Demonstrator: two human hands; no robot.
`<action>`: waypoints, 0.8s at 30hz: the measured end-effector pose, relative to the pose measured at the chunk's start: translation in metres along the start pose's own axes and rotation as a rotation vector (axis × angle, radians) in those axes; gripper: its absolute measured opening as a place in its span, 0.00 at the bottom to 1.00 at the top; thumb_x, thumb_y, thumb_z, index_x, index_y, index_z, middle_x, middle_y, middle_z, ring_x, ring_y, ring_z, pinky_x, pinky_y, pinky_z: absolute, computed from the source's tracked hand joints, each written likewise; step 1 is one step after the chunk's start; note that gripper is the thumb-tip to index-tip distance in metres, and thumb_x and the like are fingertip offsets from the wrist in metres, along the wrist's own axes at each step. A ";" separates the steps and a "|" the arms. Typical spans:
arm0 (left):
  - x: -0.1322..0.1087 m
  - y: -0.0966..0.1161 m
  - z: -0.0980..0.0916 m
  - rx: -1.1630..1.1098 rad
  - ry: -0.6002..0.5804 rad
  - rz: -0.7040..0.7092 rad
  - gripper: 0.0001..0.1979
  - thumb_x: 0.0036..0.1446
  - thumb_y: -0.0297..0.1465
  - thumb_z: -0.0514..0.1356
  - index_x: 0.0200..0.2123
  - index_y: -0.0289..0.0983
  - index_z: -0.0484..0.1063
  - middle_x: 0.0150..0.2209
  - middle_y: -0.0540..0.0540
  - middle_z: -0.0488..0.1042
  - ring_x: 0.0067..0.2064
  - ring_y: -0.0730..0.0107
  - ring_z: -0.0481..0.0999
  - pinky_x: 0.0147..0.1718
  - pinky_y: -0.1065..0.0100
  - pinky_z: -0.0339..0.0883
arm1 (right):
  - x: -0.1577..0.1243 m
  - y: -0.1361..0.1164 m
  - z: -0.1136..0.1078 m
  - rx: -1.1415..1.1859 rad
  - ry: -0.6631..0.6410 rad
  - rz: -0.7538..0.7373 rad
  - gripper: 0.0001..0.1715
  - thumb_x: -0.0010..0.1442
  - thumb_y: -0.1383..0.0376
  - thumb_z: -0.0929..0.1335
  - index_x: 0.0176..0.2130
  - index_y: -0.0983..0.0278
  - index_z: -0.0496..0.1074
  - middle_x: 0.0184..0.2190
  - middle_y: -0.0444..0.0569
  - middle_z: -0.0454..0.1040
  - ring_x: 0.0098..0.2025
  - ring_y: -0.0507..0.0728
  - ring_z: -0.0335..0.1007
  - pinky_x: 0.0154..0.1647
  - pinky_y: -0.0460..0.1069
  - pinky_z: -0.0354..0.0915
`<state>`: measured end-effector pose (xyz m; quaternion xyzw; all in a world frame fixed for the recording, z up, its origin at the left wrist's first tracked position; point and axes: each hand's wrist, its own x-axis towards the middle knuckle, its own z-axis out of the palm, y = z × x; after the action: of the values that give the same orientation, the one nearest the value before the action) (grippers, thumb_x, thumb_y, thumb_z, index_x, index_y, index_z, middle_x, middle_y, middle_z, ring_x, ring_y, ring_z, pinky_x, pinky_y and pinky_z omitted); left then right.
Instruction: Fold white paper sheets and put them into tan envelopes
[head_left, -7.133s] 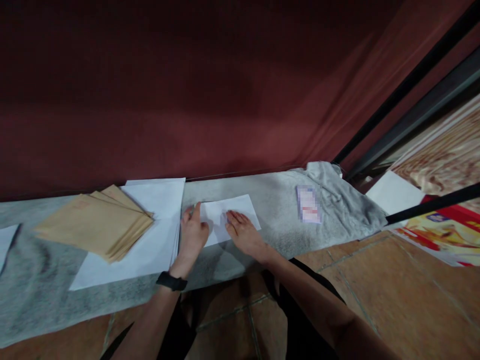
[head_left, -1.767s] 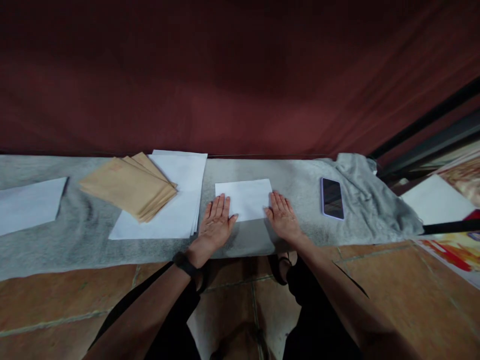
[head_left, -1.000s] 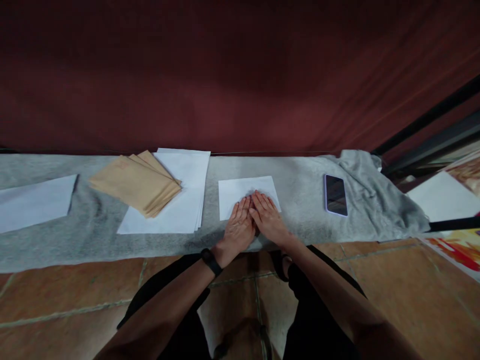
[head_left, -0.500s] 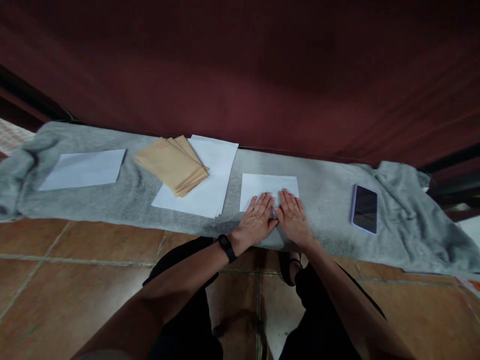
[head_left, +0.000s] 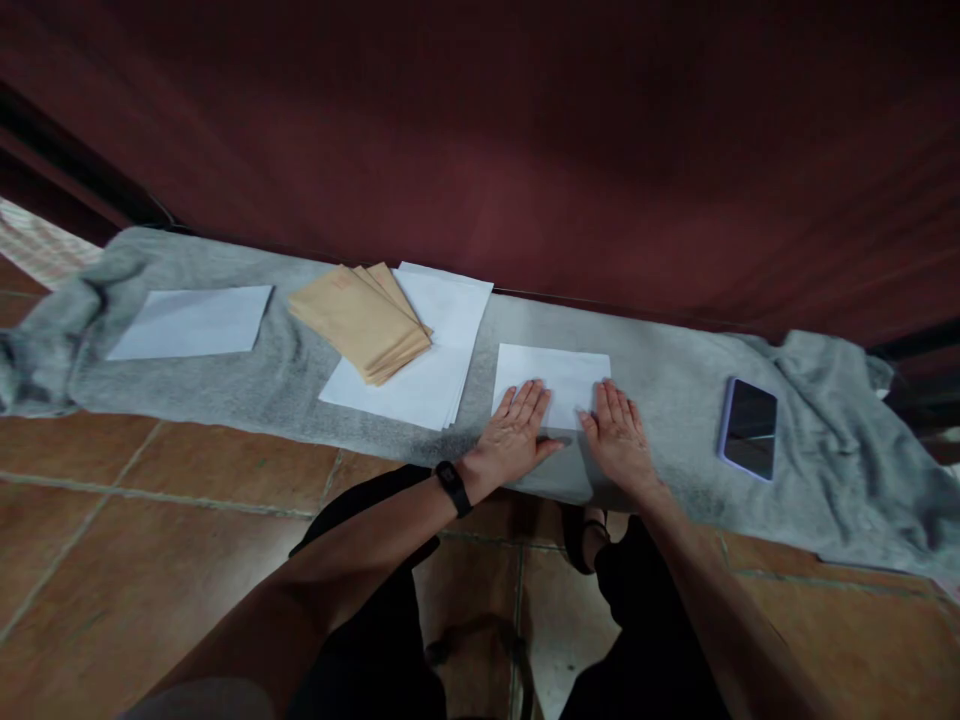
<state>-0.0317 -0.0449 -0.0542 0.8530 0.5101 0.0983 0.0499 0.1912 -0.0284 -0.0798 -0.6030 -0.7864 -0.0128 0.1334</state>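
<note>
A folded white sheet of paper [head_left: 556,375] lies on a grey cloth [head_left: 300,385] spread over the floor. My left hand [head_left: 514,437] rests flat on the sheet's near left part, fingers stretched out, a black band on the wrist. My right hand [head_left: 619,437] lies flat on the near right corner, fingers spread too. Neither hand holds anything.
A stack of white paper [head_left: 439,360] lies left of the hands, with several brown envelopes [head_left: 360,320] fanned on top. One white sheet [head_left: 191,322] sits further left. A phone [head_left: 747,428] lies face up at the right. A dark red curtain [head_left: 480,130] hangs behind; tiled floor [head_left: 150,520] in front.
My hands were together at the middle of the folded sheet and have slid apart towards its two near corners. The view has swung left.
</note>
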 end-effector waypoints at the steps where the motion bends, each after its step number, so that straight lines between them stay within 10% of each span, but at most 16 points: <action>1: 0.000 -0.002 -0.001 0.005 -0.004 -0.006 0.43 0.68 0.54 0.49 0.72 0.28 0.48 0.74 0.31 0.45 0.76 0.53 0.42 0.72 0.50 0.39 | 0.000 0.002 0.000 -0.011 -0.002 0.008 0.38 0.74 0.53 0.54 0.73 0.72 0.48 0.73 0.63 0.53 0.73 0.66 0.49 0.72 0.65 0.50; 24: 0.009 -0.018 -0.008 -0.004 0.043 -0.146 0.38 0.71 0.49 0.44 0.72 0.26 0.48 0.73 0.30 0.50 0.75 0.52 0.47 0.72 0.48 0.44 | 0.017 0.023 -0.007 0.062 0.011 0.129 0.38 0.74 0.54 0.51 0.73 0.71 0.49 0.73 0.62 0.52 0.75 0.66 0.44 0.71 0.65 0.53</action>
<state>-0.0445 -0.0287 -0.0489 0.8112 0.5717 0.1134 0.0476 0.2101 -0.0074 -0.0726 -0.6481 -0.7450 0.0171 0.1570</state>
